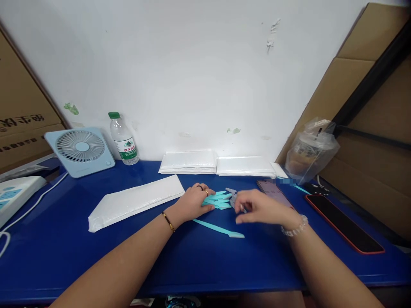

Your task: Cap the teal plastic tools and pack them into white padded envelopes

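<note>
My left hand [194, 201] rests on the blue table [80, 256], its fingers curled round the handles of a bunch of several teal razor-like sticks [221, 200]. Just to the right, my right hand [257, 207] hovers at the tips of that bunch, fingers bent in a pinch near the grey ends; what they grip is too small to name. One single teal stick [218, 228] lies loose on the table in front of both hands. A white padded envelope [136, 201] lies flat to the left of my left hand.
Two stacks of white envelopes [218, 164] lie by the wall. A small fan [79, 150] and water bottle [123, 139] stand at back left. Two phones [343, 222] lie at right, a bagged drink cup [310, 152] behind them. Cardboard boxes flank both sides.
</note>
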Available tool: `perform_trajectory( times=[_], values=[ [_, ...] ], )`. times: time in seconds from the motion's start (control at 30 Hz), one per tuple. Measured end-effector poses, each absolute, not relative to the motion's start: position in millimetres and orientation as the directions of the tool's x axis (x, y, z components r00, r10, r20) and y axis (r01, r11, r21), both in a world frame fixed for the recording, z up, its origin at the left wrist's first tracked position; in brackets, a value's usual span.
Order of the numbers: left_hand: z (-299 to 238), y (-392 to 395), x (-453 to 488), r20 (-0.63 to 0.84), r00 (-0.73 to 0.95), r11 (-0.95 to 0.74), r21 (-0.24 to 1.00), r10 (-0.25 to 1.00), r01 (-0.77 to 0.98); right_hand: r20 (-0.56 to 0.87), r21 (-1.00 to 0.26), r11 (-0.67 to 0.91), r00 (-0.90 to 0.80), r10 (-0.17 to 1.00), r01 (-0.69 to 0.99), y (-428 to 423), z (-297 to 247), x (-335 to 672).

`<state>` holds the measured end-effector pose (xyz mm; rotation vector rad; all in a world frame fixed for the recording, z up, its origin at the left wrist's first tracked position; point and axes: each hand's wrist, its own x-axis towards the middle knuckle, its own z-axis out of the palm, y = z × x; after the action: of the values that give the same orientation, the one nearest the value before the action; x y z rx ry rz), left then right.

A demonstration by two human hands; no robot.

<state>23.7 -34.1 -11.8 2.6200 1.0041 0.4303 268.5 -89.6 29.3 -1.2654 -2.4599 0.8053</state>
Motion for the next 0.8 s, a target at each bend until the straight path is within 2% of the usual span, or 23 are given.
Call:
perform_trajectory(
  times=[0.1, 0.17, 0.27, 0.4, 0.53, 0.67, 0.73, 0.8],
  values=[
    [-13.5, -35.9, 26.5, 0.16, 0.705, -0.702, 0.379, 0.691, 0.603, -0.15, -0.538, 0.531, -0.694, 0.704, 0.654, -98.9, 28.7, 253.2],
    [-8.2, -39.4, 27.3, 0.195, 0.681, -0.693, 0.39, 0.706, 0.607, -0.148, -0.514, 0.552, -0.702, 0.697, 0.657, -100.6, 25.8, 247.4],
    [4.4, -48.3, 28.0, 0.246, 0.677, -0.703, 0.435, 0.694, 0.563, -0.072, -0.513, 0.527, -0.646, 0.76, 0.678, -98.5, 22.3, 246.9],
    [14.5, -57.8, 28.4, 0.135, 0.757, -0.717, 0.462, 0.639, 0.522, 0.03, -0.643, 0.406, -0.508, 0.861, 0.65, -93.1, 22.4, 253.7],
    [18.0, -53.9, 25.8, 0.107, 0.728, -0.656, 0.537, 0.677, 0.531, 0.078, -0.844, 0.27, -0.392, 0.917, 0.463, -85.8, 24.9, 264.4],
    [19.8, -44.4, 20.1, 0.114, 0.634, -0.533, 0.665, 0.765, 0.523, 0.207, -0.937, 0.233, -0.123, 0.971, 0.261, -76.5, 24.4, 278.9],
    [18.2, -40.8, 18.2, 0.129, 0.596, -0.509, 0.679, 0.792, 0.529, 0.199, -0.966, 0.201, -0.03, 0.98, 0.162, -73.0, 22.8, 283.5],
    [15.6, -38.6, 17.5, 0.17, 0.57, -0.527, 0.647, 0.804, 0.551, 0.134, -0.988, 0.135, -0.016, 0.991, 0.077, -70.9, 20.6, 284.1]
  ],
)
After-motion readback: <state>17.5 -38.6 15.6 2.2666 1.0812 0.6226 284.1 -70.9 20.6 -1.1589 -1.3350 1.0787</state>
